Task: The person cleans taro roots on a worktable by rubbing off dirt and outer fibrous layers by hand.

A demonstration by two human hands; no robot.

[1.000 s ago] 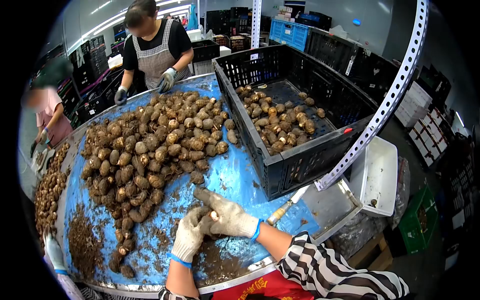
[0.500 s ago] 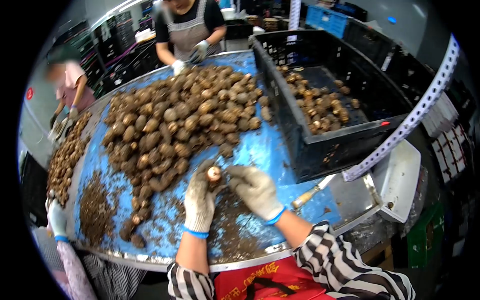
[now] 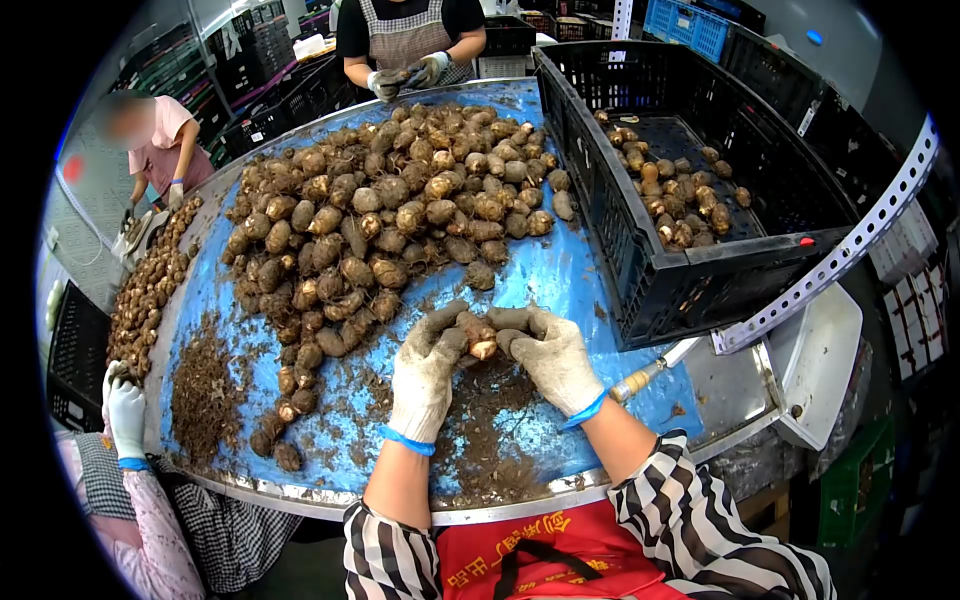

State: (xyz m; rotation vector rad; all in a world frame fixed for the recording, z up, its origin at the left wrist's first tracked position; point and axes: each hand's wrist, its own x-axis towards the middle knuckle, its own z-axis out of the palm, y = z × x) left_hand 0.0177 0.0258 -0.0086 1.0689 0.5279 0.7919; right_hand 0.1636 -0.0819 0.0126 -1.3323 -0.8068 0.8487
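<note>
A small hairy brown taro with a pale cut end is held over the near part of the blue sheet. My left hand, in a soiled white glove, closes on its left side with thumb and fingers. From the other side my right hand, gloved alike, pinches the taro's right side. Beyond the hands lies a big heap of taros. A knife with a pale wooden handle rests on the table to the right of my right hand.
A black crate holding several loose taros stands at the right, beside a perforated metal post. Soil and root scraps cover the left of the sheet. Co-workers' gloved hands work at the far side and left.
The taro has turned, its cut end now pointing toward me and downward. My right hand has come onto it from beside it. The whole view has shifted slightly.
</note>
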